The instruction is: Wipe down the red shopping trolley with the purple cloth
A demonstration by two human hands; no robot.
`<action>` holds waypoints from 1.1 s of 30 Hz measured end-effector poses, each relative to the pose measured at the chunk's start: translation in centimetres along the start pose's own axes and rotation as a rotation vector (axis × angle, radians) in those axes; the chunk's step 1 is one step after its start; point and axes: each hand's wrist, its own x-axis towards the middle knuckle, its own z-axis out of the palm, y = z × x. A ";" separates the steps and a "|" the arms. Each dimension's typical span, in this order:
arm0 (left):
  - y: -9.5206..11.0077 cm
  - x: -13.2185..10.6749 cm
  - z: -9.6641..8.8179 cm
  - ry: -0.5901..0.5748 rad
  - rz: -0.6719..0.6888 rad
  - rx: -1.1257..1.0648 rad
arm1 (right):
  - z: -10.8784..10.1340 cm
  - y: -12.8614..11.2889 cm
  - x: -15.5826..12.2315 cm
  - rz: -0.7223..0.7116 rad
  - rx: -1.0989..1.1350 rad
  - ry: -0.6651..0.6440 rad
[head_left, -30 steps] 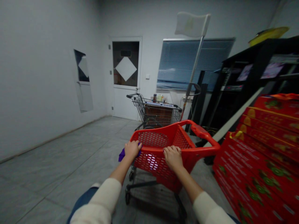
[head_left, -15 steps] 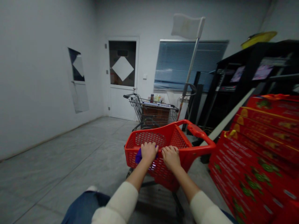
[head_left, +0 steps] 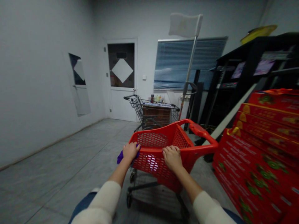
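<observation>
A small red plastic shopping cart (head_left: 177,137) stands in front of me with its basket tilted toward me. My left hand (head_left: 130,151) is closed on a purple cloth (head_left: 120,157) and presses it against the near left corner of the basket rim. My right hand (head_left: 172,157) grips the near rim of the basket, fingers curled over the edge. A white flag (head_left: 185,25) on a thin pole rises from the far side of the cart.
A metal wire shopping cart (head_left: 154,113) holding a brown box stands behind, near a white door (head_left: 121,81). Stacked red fruit cartons (head_left: 261,143) fill the right side. Black shelving (head_left: 247,74) stands at the back right. Grey tiled floor (head_left: 58,165) opens to the left.
My left hand with the purple cloth slid from the left corner to the middle of the rim, then back to the left corner. The right hand has stayed on the rim.
</observation>
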 end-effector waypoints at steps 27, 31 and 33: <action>1.4 -0.5 -0.1 0.022 0.103 0.008 | 0.4 -0.7 -0.1 0.032 0.014 0.044; 4.1 -1.1 -0.4 0.047 0.122 0.024 | 0.4 -1.2 0.1 0.038 0.018 0.045; 6.3 -1.6 -0.2 0.087 0.171 0.005 | 0.5 -1.4 0.3 0.026 0.005 0.042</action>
